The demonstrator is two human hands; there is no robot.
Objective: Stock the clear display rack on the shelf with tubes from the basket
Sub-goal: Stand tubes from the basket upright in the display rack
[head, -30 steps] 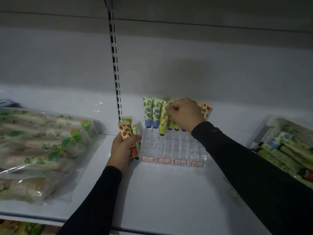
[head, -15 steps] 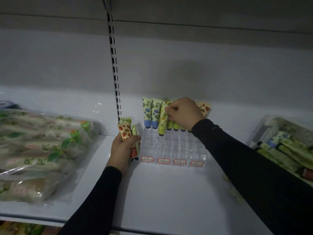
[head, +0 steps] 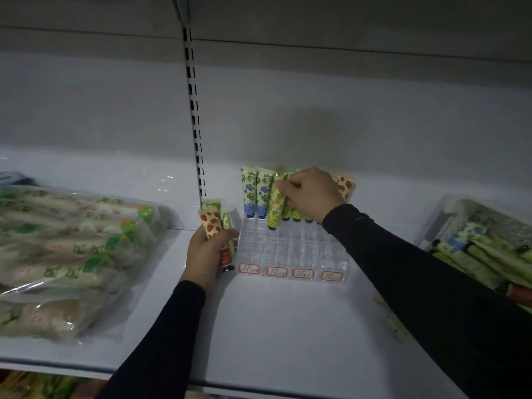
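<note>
**Fig.: Rack stocking, far row part filled**

L to R: bagged tubes [head: 72, 254] far left on shelf [head: 288, 326]. Left hand [head: 205, 254] grips 3 tubes [head: 211, 224] upright, just left of clear rack [head: 293, 249]. Rack: 4 red-edged labels [head: 290, 272] on near edge; 2 blue-cap tubes [head: 255, 191] at far left. Right hand [head: 311, 194] pinches yellow tube [head: 276, 205], cap down over 2nd row. Basket [head: 486, 243] far right. Vs 0.5 s ago: little changed, both grips kept.

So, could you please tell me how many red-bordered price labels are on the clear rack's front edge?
4, side by side along the clear plastic display rack: far left, centre-left, centre-right, far right. None look hidden.
</note>
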